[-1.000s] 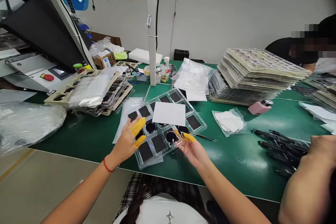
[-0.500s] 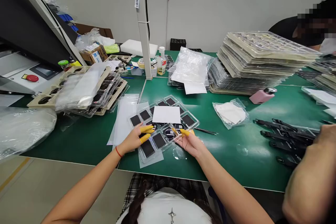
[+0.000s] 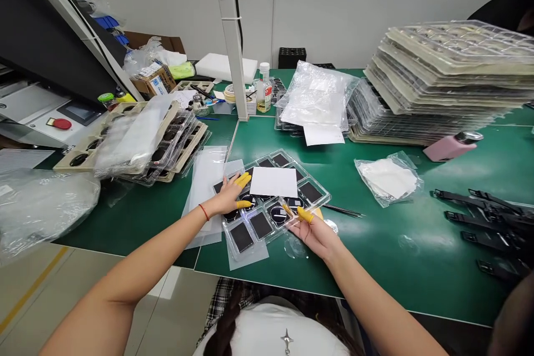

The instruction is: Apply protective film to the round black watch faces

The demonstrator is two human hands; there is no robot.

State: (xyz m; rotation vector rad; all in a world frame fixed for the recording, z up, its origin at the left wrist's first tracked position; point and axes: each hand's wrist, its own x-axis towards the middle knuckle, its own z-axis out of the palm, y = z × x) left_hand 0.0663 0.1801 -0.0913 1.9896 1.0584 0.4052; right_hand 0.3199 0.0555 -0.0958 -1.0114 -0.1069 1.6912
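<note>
A: Where is the tray (image 3: pixel 315 198) found?

B: It is laid flat on the green table (image 3: pixel 375 245), with a white card (image 3: pixel 273 181) placed on its middle.

A: How is it held?

B: The left hand (image 3: pixel 228 196) is spread flat on the left part, fingers apart. The near edge is touched by the right hand (image 3: pixel 314 229), fingers loosely open; nothing is clamped. Tweezers (image 3: pixel 344 211) are seen just beside.

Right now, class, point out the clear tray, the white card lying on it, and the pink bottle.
clear tray (image 3: pixel 319 198), head view, right rim.
white card (image 3: pixel 273 181), head view, middle of its face.
pink bottle (image 3: pixel 447 147), head view, its pink body.
</note>
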